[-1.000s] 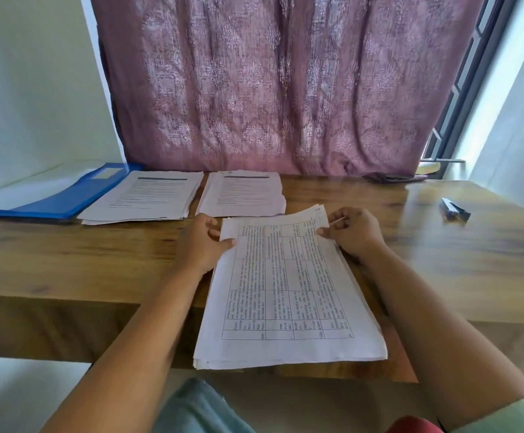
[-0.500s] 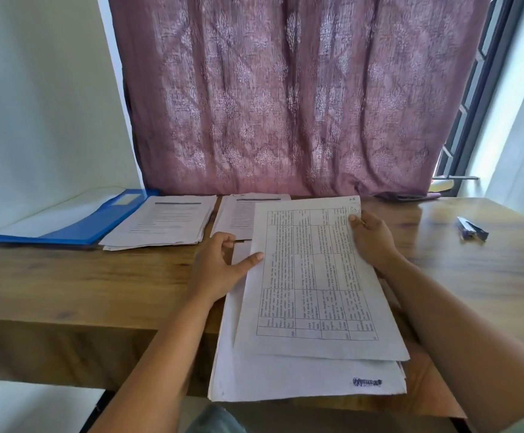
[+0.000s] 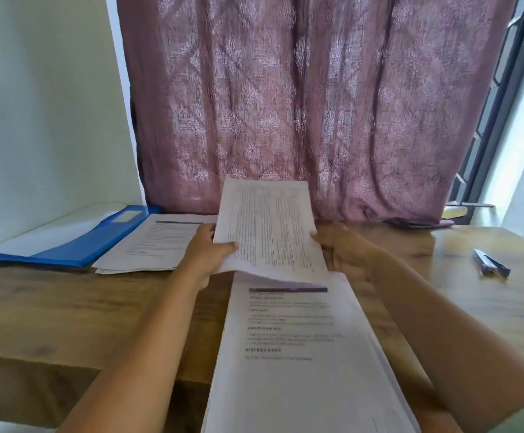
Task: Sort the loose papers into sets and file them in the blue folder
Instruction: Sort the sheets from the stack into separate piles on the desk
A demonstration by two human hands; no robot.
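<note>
A printed sheet with a table (image 3: 270, 226) is lifted off the table, tilted up toward the curtain. My left hand (image 3: 206, 256) grips its left edge, thumb on top. My right hand (image 3: 343, 250) holds its right edge. Beneath it lies the stack of loose papers (image 3: 301, 354), its top page showing headings and text, hanging over the table's front edge. A sorted pile of papers (image 3: 157, 245) lies at the back left beside the open blue folder (image 3: 82, 245). A second sorted pile is hidden behind the lifted sheet.
The wooden table (image 3: 66, 310) carries a dark stapler (image 3: 490, 265) at the right. A mauve patterned curtain (image 3: 301, 104) hangs behind the table, a white wall stands at the left and a window frame (image 3: 498, 120) at the right.
Both hands have raised the table-printed sheet off the stack and carried it up and away from me. The page beneath is uncovered. The camera view has tilted upward.
</note>
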